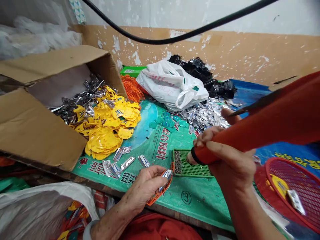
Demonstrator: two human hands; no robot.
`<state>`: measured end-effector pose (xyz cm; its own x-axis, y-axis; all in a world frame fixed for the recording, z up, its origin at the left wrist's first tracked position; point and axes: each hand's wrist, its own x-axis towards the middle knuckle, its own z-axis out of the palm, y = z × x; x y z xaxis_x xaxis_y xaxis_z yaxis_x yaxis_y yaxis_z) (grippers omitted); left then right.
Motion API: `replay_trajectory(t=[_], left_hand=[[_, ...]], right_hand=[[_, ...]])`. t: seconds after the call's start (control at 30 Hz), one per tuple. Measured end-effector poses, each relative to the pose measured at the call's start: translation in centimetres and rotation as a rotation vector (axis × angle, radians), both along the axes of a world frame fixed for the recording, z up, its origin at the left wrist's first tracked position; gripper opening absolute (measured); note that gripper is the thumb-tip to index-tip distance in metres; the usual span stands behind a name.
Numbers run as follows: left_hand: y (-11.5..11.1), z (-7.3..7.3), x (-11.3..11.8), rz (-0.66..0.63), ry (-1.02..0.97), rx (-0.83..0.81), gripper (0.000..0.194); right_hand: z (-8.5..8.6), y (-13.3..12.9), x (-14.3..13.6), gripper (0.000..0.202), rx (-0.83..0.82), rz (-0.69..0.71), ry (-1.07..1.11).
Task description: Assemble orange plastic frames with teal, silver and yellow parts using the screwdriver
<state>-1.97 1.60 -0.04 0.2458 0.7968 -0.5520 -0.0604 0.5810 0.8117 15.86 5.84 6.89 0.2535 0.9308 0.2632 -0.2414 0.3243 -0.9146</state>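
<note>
Okay, left hand (pixel 146 185) pinched orange piece (pixel 152 201) plus silver part (pixel 166 173) at 6 o'clock; right hand (pixel 232 163) gripped red tool (pixel 252 128), 4 o'clock, by green tray (pixel 193 176). Low tool swing could've knocked it, spilling small bits (pixel 177 161).

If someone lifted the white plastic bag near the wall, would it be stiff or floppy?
Probably floppy: the white plastic bag is thin, crinkled film with slack handles. It likely has some weight, since it bulges as if filled. Something could slip out, as a green piece pokes out near the handles.
</note>
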Motion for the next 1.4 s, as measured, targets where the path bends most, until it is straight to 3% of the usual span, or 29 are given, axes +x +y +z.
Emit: replay_trajectory(t=[0.13,0.33,1.0,1.4], left_hand=[[0.1,0.1,0.2,-0.009,-0.013,0.017,0.022],[-0.1,0.2,0.2,-0.008,-0.032,0.019,0.022],[-0.3,-0.2,0.2,-0.017,-0.04,0.056,0.017],[-0.5,0.0,0.5,-0.001,-0.083,0.055,0.018]], right_hand=[[0.9,-1.8,-1.3,0.04,-0.029,0.128,0.069],[0.0,-2.2,-2.3,0.06,-0.039,0.19,0.161],[-1.1,-2.4,-3.0,0.078,-0.078,0.263,0.202],[-1.1,-2.4,-3.0,0.065,-0.065,0.225,0.078]])
